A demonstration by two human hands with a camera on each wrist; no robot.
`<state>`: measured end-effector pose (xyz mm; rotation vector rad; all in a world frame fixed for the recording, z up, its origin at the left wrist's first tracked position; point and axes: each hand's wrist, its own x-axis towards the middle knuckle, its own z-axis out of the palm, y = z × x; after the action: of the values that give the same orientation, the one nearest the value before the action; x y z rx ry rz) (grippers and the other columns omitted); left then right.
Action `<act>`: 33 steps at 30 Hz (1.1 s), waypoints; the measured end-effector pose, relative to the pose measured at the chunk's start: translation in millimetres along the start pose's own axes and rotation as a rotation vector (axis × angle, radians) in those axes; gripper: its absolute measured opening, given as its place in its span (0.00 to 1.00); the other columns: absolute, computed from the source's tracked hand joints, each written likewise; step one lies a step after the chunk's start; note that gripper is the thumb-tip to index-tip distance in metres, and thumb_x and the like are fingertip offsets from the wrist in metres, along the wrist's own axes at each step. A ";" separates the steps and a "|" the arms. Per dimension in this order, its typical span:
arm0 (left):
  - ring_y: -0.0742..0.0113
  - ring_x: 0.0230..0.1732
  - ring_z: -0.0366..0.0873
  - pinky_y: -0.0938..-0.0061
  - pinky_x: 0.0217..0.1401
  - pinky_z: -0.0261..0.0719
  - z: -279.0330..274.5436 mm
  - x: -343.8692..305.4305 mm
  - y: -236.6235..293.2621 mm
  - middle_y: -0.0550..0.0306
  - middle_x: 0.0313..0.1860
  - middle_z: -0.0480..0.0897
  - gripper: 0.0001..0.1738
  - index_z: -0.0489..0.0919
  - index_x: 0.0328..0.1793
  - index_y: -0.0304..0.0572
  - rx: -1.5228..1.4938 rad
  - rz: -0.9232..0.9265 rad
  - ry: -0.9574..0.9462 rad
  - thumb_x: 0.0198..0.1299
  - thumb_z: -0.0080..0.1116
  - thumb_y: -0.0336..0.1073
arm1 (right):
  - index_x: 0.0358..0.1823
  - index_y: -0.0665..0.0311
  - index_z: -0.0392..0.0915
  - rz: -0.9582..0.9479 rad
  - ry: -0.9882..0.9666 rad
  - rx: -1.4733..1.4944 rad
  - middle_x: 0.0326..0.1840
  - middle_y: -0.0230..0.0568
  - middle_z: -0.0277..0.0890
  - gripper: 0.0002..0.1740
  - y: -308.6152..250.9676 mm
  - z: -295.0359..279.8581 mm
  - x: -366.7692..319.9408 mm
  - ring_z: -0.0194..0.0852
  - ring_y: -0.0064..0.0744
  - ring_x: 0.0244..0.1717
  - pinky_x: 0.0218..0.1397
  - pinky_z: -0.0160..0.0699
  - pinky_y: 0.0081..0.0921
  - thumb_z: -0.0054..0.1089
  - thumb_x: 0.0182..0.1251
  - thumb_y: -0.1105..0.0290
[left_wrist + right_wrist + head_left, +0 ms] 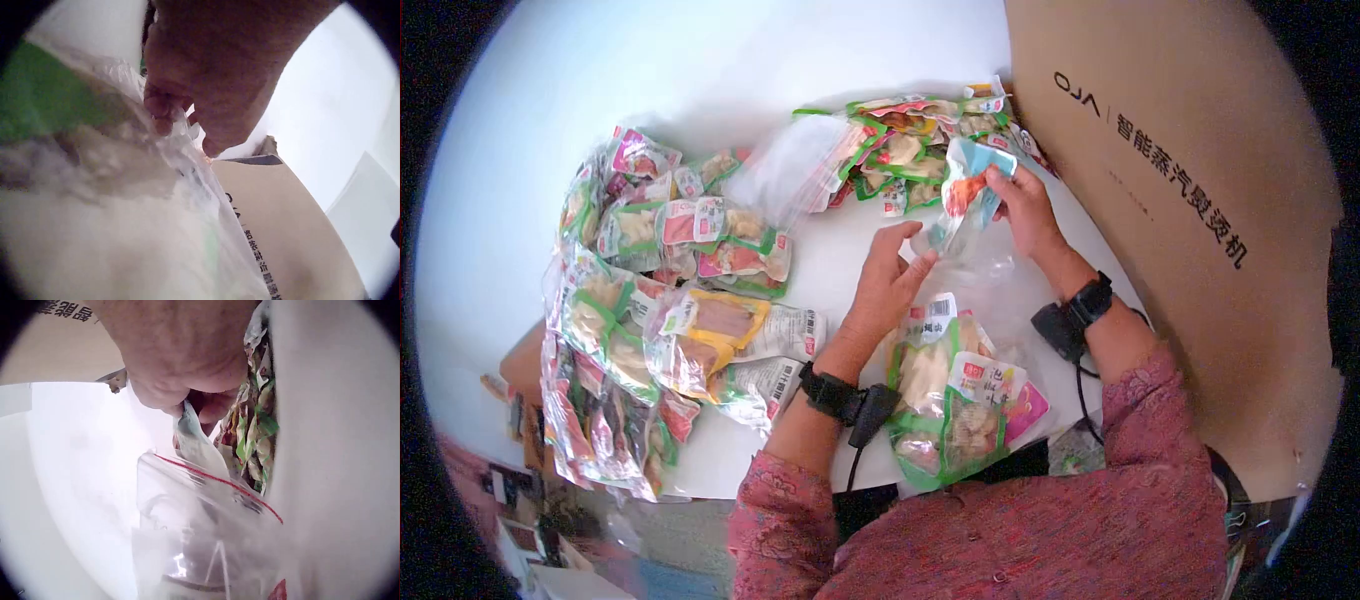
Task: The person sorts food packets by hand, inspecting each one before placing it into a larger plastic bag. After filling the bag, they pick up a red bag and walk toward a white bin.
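Observation:
My right hand [1026, 208] pinches the top of a light blue snack packet [962, 200] with an orange-red food picture. In the right wrist view, the packet [199, 445] hangs from the fingers and its lower part overlaps a clear zip bag [181, 506] with a red seal line. My left hand [890, 282] pinches the clear plastic of the bag's edge, as the left wrist view shows at the fingertips. Green-edged packets [922, 375] and a white-labelled packet [985, 385] sit at the bag's lower end near the person's body.
Bagged snack packets [630, 230] crowd the table's left side, with yellow-edged ones [715, 325] nearest the left forearm. Behind the hands lies another heap of packets [915, 150], beside an empty-looking clear bag [795, 165]. A tall cardboard box [1200, 280] stands along the right side of the white table [700, 60].

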<state>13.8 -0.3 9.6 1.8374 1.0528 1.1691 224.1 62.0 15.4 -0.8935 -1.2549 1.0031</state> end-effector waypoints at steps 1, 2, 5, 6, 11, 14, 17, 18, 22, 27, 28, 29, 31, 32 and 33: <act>0.80 0.26 0.64 0.84 0.28 0.67 -2.2 -0.3 7.2 0.60 0.43 0.71 0.21 0.66 0.55 0.40 0.165 0.086 0.032 0.55 0.55 0.34 | 0.38 0.61 0.73 -0.056 0.037 0.010 0.30 0.29 0.73 0.15 -0.3 -2.0 1.6 0.68 0.17 0.27 0.25 0.69 0.15 0.52 0.60 0.57; 0.78 0.27 0.66 0.84 0.30 0.68 -4.0 -0.1 12.2 0.60 0.39 0.71 0.21 0.69 0.52 0.41 0.134 0.061 0.016 0.52 0.58 0.31 | 0.41 0.61 0.71 -0.060 0.086 0.016 0.32 0.30 0.73 0.14 -1.3 -5.4 3.8 0.69 0.17 0.26 0.23 0.71 0.16 0.51 0.60 0.59; 0.77 0.28 0.67 0.82 0.31 0.69 -14.4 1.1 25.9 0.60 0.36 0.72 0.15 0.72 0.46 0.40 0.253 0.168 -0.097 0.50 0.59 0.28 | 0.45 0.61 0.70 -0.126 0.218 0.061 0.33 0.31 0.72 0.15 -4.0 -15.1 11.7 0.70 0.18 0.27 0.22 0.72 0.17 0.52 0.60 0.61; 0.74 0.30 0.69 0.82 0.32 0.69 -15.4 0.8 28.5 0.60 0.32 0.72 0.09 0.75 0.38 0.38 0.244 0.204 -0.104 0.50 0.57 0.25 | 0.48 0.61 0.67 -0.114 0.252 0.069 0.33 0.33 0.72 0.17 -8.2 -15.1 11.4 0.71 0.19 0.27 0.20 0.72 0.17 0.53 0.59 0.63; 0.72 0.32 0.71 0.80 0.34 0.69 -17.3 2.1 50.0 0.58 0.28 0.74 0.03 0.75 0.33 0.35 0.347 0.217 -0.128 0.52 0.54 0.23 | 0.49 0.62 0.65 -0.085 0.155 0.072 0.33 0.36 0.72 0.19 -13.7 -2.7 6.7 0.71 0.21 0.24 0.17 0.72 0.17 0.54 0.58 0.65; 0.72 0.30 0.71 0.81 0.34 0.69 -16.7 6.2 53.6 0.58 0.29 0.75 0.02 0.75 0.33 0.35 0.340 0.357 -0.025 0.52 0.54 0.24 | 0.50 0.62 0.65 -0.020 0.023 0.064 0.33 0.38 0.72 0.19 -21.4 -2.3 2.2 0.71 0.22 0.23 0.16 0.72 0.18 0.55 0.57 0.66; 0.62 0.26 0.71 0.76 0.28 0.68 -20.9 7.2 58.1 0.54 0.25 0.73 0.04 0.74 0.33 0.40 0.307 0.394 0.022 0.49 0.55 0.25 | 0.48 0.63 0.64 0.032 -0.014 0.076 0.32 0.39 0.72 0.19 -26.4 -0.4 -1.2 0.71 0.24 0.22 0.16 0.73 0.19 0.55 0.56 0.67; 0.61 0.26 0.71 0.75 0.29 0.69 -21.7 7.0 59.2 0.54 0.25 0.73 0.04 0.74 0.33 0.40 0.364 0.392 0.004 0.49 0.55 0.25 | 0.48 0.64 0.64 0.000 0.010 0.060 0.32 0.40 0.72 0.19 -25.9 2.4 -1.7 0.71 0.25 0.22 0.16 0.73 0.19 0.55 0.56 0.67; 0.58 0.28 0.72 0.75 0.31 0.70 -20.3 9.6 66.5 0.54 0.26 0.74 0.04 0.74 0.33 0.40 0.454 0.459 -0.023 0.50 0.55 0.26 | 0.46 0.65 0.65 0.043 -0.056 0.025 0.34 0.42 0.73 0.17 -29.1 17.1 -11.9 0.72 0.26 0.24 0.17 0.74 0.21 0.56 0.56 0.67; 0.69 0.33 0.73 0.79 0.38 0.70 -21.6 14.4 69.1 0.57 0.30 0.76 0.02 0.74 0.33 0.34 0.465 0.434 -0.091 0.55 0.50 0.23 | 0.47 0.66 0.66 0.333 -0.514 0.098 0.33 0.41 0.74 0.17 -40.5 32.8 -33.2 0.73 0.27 0.25 0.23 0.75 0.22 0.53 0.58 0.68; 0.72 0.34 0.73 0.80 0.39 0.70 -21.0 14.4 70.1 0.58 0.30 0.76 0.02 0.74 0.34 0.34 0.383 0.401 -0.099 0.55 0.50 0.24 | 0.46 0.67 0.67 0.368 -0.634 0.195 0.33 0.40 0.74 0.17 -43.5 36.1 -37.6 0.74 0.27 0.24 0.25 0.75 0.22 0.54 0.57 0.67; 0.74 0.34 0.72 0.81 0.39 0.70 -21.0 15.5 69.9 0.60 0.29 0.75 0.02 0.74 0.34 0.34 0.300 0.370 -0.107 0.56 0.50 0.24 | 0.45 0.68 0.68 0.402 -0.751 0.292 0.32 0.38 0.75 0.18 -43.7 38.9 -40.1 0.75 0.28 0.24 0.26 0.75 0.21 0.55 0.56 0.67; 0.78 0.32 0.69 0.83 0.37 0.69 -21.4 17.9 62.2 0.64 0.28 0.74 0.02 0.74 0.34 0.36 0.255 0.341 -0.114 0.56 0.50 0.25 | 0.44 0.68 0.69 0.399 -0.811 0.204 0.33 0.38 0.75 0.18 -38.6 34.8 -34.9 0.76 0.28 0.26 0.27 0.76 0.21 0.56 0.54 0.66; 0.79 0.31 0.68 0.84 0.35 0.68 -20.9 18.4 58.6 0.66 0.28 0.73 0.02 0.75 0.34 0.36 0.208 0.322 -0.063 0.56 0.50 0.25 | 0.43 0.69 0.70 0.390 -0.862 0.107 0.33 0.38 0.74 0.19 -36.6 32.6 -32.8 0.77 0.29 0.28 0.28 0.76 0.21 0.58 0.53 0.66; 0.80 0.29 0.66 0.85 0.33 0.67 -20.1 19.0 55.8 0.67 0.28 0.73 0.02 0.75 0.34 0.37 0.159 0.303 -0.013 0.57 0.50 0.26 | 0.43 0.69 0.70 0.395 -0.862 0.110 0.33 0.38 0.74 0.19 -36.7 32.6 -33.9 0.77 0.29 0.28 0.28 0.76 0.21 0.58 0.53 0.66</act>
<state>14.5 -3.9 71.8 2.1841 0.9030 1.2724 194.4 17.9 42.6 -0.6373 -1.7339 1.8761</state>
